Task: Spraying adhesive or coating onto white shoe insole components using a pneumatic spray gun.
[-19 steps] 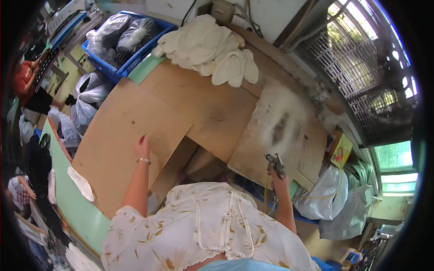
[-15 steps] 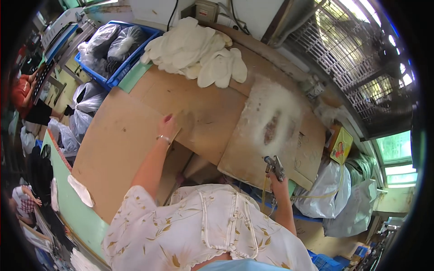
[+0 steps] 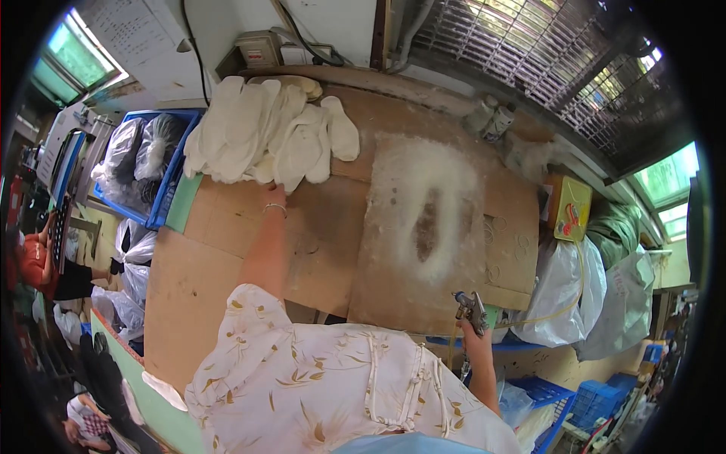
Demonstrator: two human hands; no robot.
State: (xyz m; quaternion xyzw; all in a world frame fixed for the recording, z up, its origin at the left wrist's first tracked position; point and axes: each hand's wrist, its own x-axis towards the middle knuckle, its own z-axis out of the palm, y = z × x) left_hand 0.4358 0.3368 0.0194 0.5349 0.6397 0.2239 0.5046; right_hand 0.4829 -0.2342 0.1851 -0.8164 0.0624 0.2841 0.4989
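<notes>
Cream foot-shaped insoles [image 3: 253, 125] lie in a heap at the far left of the cardboard-covered table. At the near edge of that heap is my left hand [image 3: 274, 195], its arm stretched forward. Its fingers are too small and partly hidden to show whether they grip an insole. Close to the table's front edge, my right hand [image 3: 475, 337] is wrapped round the handle of a metal spray gun [image 3: 472, 310], which points away from me. A thin yellowish hose [image 3: 533, 322] runs near it. Ahead lies a cardboard sheet [image 3: 382, 261] with a whitish coating around a dark oblong patch.
A blue crate [image 3: 175, 163] with plastic-wrapped bundles stands left of the heap. One white insole [image 3: 165, 390] lies on a green surface at lower left. A yellow container [image 3: 572, 210] and plastic bags [image 3: 563, 291] are on the right. Small jars [image 3: 495, 119] stand by the window grille.
My left hand has moved forward from the middle of the table to the near edge of the insole heap. My right hand still holds the spray gun. The view has shifted.
</notes>
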